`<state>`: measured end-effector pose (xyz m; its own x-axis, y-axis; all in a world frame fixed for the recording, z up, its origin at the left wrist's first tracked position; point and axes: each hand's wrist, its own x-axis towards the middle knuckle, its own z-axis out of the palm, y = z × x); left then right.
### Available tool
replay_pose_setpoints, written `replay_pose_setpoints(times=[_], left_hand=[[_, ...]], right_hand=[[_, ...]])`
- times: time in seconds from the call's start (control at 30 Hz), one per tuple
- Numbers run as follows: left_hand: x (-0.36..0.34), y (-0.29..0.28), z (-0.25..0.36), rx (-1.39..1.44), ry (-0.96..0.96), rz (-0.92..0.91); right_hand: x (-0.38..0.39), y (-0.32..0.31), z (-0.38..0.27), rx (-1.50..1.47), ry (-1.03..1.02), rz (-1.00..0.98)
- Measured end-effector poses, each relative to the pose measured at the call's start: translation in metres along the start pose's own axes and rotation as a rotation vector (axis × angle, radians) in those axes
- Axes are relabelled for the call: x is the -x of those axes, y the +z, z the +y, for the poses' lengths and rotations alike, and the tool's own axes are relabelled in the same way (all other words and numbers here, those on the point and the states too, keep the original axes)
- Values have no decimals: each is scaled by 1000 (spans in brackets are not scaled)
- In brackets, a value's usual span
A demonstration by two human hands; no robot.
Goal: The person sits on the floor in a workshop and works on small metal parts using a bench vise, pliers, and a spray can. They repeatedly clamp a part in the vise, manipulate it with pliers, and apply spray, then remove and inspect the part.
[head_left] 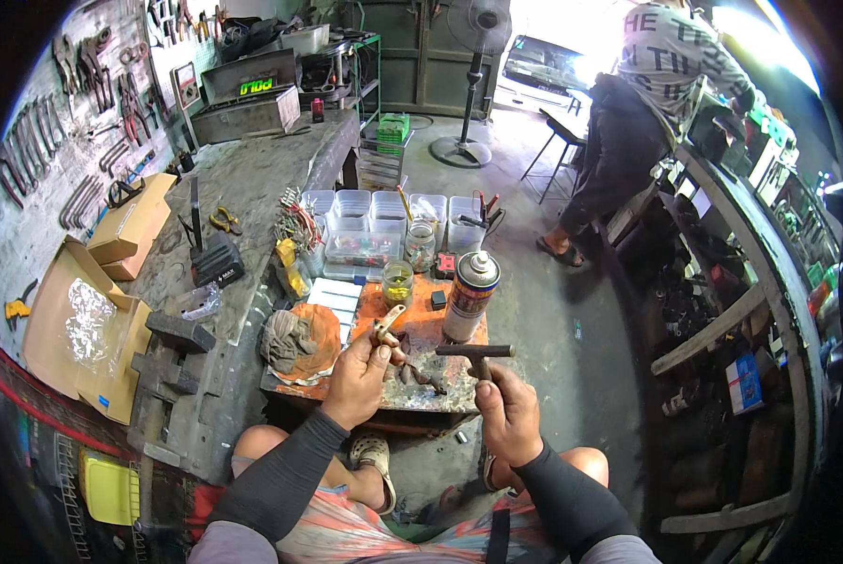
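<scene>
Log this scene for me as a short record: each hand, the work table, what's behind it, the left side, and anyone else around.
Left hand: grips a small pale part
Right hand: grips a dark T-shaped tool, crosspiece uppermost
Work table: orange, stained top; upright spray can at right, grey rag at left
Behind: clear plastic bins; farther back, a standing fan
Left side: open cardboard box
Other person: standing, upper right, beside shelving
</scene>
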<state>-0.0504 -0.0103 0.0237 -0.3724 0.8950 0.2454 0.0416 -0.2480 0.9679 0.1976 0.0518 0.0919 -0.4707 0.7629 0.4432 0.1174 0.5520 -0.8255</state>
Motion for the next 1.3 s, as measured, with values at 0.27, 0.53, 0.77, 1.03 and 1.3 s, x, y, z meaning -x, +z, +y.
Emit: replay_pose_setpoints(times=[0.27,0.53,0.77,1.03,1.3], left_hand=[[4,17,-39,63,-7,-55],[-11,-4,-43,381,-112,29],[-15,-13,-44,-6,-86,-19],[6,-9,-46,-343,-166,-43],[11,-7,-58,-364,-72,-52]], right_hand=[[-11,4,-3,59,-2,-104],[-15,-2,-1,86,-66,-96],[-16,-4,3,88,-96,-121],[-16,-13,4,46,-194,-88],[-10,-19,9,50,-196,-121]])
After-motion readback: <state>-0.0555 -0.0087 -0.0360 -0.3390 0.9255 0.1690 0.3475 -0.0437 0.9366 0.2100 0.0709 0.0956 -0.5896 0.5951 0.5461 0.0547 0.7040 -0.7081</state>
